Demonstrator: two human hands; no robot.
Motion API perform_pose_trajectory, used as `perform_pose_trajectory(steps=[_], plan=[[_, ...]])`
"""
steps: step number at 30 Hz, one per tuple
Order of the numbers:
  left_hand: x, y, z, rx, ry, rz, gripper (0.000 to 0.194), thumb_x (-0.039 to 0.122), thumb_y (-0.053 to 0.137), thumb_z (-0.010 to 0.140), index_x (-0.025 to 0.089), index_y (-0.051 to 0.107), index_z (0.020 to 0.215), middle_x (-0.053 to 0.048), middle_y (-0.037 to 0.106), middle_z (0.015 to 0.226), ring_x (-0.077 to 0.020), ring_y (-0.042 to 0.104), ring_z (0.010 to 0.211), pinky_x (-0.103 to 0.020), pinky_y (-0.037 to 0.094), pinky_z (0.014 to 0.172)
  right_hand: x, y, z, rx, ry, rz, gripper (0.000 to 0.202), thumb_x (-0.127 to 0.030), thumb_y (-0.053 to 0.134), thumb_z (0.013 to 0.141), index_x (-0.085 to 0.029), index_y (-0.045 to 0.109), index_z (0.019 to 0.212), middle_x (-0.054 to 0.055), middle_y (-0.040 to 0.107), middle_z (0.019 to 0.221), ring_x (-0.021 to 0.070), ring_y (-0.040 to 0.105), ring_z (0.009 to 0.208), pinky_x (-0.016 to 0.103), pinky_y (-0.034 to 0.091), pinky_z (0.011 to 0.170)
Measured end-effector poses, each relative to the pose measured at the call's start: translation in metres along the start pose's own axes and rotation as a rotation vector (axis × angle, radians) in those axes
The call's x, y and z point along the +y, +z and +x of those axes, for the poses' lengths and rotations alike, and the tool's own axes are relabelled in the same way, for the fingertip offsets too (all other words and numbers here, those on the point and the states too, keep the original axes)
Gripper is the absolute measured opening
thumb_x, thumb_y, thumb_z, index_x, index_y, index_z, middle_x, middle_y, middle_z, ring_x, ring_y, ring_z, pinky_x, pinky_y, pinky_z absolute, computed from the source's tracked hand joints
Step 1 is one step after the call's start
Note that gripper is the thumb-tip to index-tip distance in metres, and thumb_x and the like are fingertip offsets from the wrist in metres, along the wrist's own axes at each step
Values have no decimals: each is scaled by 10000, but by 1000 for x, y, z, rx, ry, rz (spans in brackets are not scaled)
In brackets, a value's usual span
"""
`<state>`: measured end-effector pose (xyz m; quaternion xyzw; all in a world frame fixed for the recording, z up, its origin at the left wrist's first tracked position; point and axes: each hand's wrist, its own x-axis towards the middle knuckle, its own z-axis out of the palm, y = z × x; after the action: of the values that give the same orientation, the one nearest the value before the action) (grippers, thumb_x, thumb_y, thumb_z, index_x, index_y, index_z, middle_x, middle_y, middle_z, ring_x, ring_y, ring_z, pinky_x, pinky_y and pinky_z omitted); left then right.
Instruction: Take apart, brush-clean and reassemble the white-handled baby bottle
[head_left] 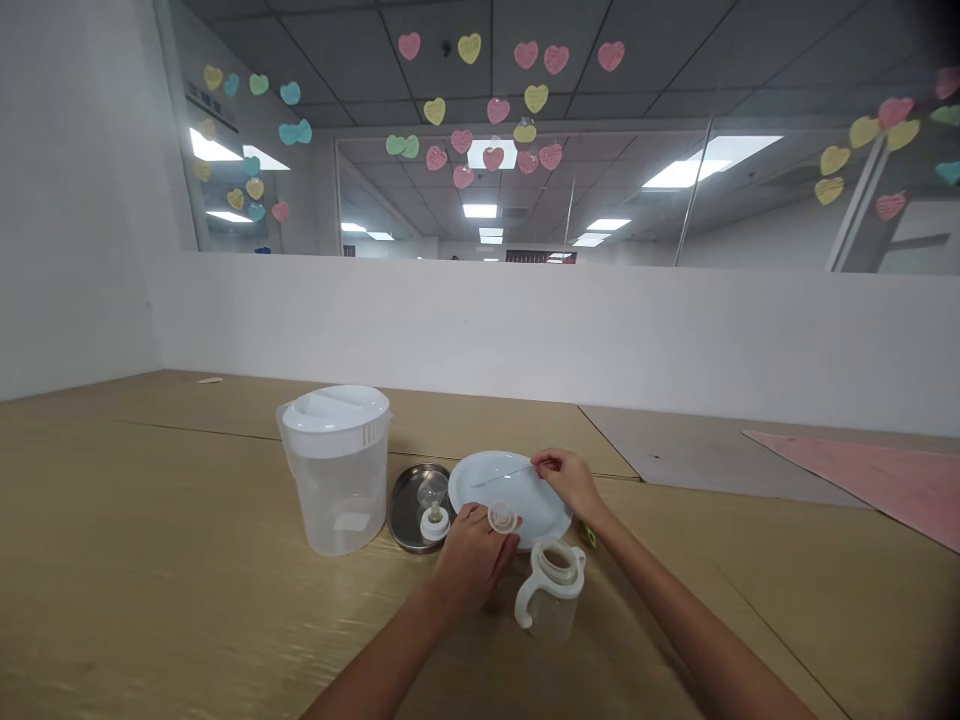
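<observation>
My left hand is closed on a small translucent round piece with a ringed top, held at the near edge of a white oval plate. Over that plate, my right hand pinches one end of a thin pale stick, which points left; its exact kind is unclear. Close to me stands an open clear baby bottle with a white handle ring around its neck. On the left, a round metal tray holds a bottle nipple in a white collar and a clear dome-shaped cap.
A lidded translucent pitcher stands left of the tray. Something green lies partly hidden by my right forearm. A pink sheet lies at the far right of the brown table. Behind is a low white wall below glass.
</observation>
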<state>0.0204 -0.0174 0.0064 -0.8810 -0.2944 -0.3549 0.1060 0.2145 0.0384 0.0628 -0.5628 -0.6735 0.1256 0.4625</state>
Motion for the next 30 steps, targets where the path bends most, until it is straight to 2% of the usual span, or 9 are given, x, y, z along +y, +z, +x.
perform_pose_trajectory(steps=[2, 5, 11, 15, 20, 22, 25, 27, 30], plan=[[0, -1, 0, 1, -1, -6, 267, 211, 353, 912, 209, 569, 1068, -49, 639, 906, -186, 540, 834, -357, 403, 780, 2, 2, -5, 17, -23, -104, 172, -88, 500, 665, -152, 660, 663, 77, 671, 787, 202, 615, 794, 393, 472, 812], [0, -1, -1, 3, -1, -10, 254, 214, 361, 911, 209, 576, 1046, -46, 638, 891, -186, 532, 827, -354, 404, 772, -9, 2, -12, 26, -81, -236, 195, -75, 520, 676, -173, 687, 700, 91, 637, 1027, 227, 531, 1038, 419, 348, 972], [0, 1, -2, 9, -13, -13, 262, 218, 355, 912, 211, 591, 1025, -44, 632, 871, -193, 523, 836, -364, 402, 773, -45, 2, -21, -48, -202, -485, 201, -174, 525, 775, -201, 704, 863, 92, 544, 1226, 223, 450, 1164, 438, 230, 1040], [0, 1, -1, 9, 0, 19, 268, 218, 354, 913, 192, 616, 960, -56, 626, 828, -189, 523, 808, -351, 404, 740, -38, -1, -20, -88, -90, -600, 245, -198, 470, 825, -180, 685, 941, 126, 538, 1222, 228, 425, 1193, 432, 247, 1023], [-1, 2, -2, 21, 10, 17, 280, 218, 343, 913, 186, 621, 895, -47, 636, 819, -188, 528, 785, -356, 414, 729, -24, -4, -18, -101, 41, -578, 321, -133, 509, 757, -170, 635, 1050, 168, 434, 1317, 347, 291, 1273, 616, 211, 962], [-1, 3, -2, 8, 8, 25, 280, 216, 344, 909, 178, 617, 864, -49, 637, 814, -191, 536, 780, -359, 420, 721, -32, -4, -21, -185, -7, -524, 332, -152, 525, 754, -183, 633, 1067, 143, 466, 1299, 307, 369, 1235, 547, 261, 989], [-1, 3, 0, 33, -3, 34, 278, 220, 345, 902, 164, 604, 817, -56, 642, 794, -198, 554, 772, -365, 433, 716, -54, -3, -30, -493, -169, -300, 300, -259, 571, 760, -251, 657, 1047, 40, 584, 1182, 195, 532, 1089, 328, 405, 948], [-1, 4, 1, 90, 0, 16, 265, 220, 347, 896, 165, 603, 856, -61, 654, 840, -199, 569, 797, -364, 443, 729, -66, -3, -36, -753, -244, 7, 293, -292, 516, 808, -267, 653, 1065, 17, 605, 1147, 177, 550, 1064, 295, 437, 912], [-2, 6, 1, 122, 8, -6, 250, 205, 364, 879, 178, 598, 961, -66, 653, 972, -202, 572, 876, -357, 453, 757, -73, -3, -39, -886, -210, 231, 272, -301, 504, 826, -263, 675, 1033, 16, 582, 1184, 175, 527, 1104, 275, 439, 907]])
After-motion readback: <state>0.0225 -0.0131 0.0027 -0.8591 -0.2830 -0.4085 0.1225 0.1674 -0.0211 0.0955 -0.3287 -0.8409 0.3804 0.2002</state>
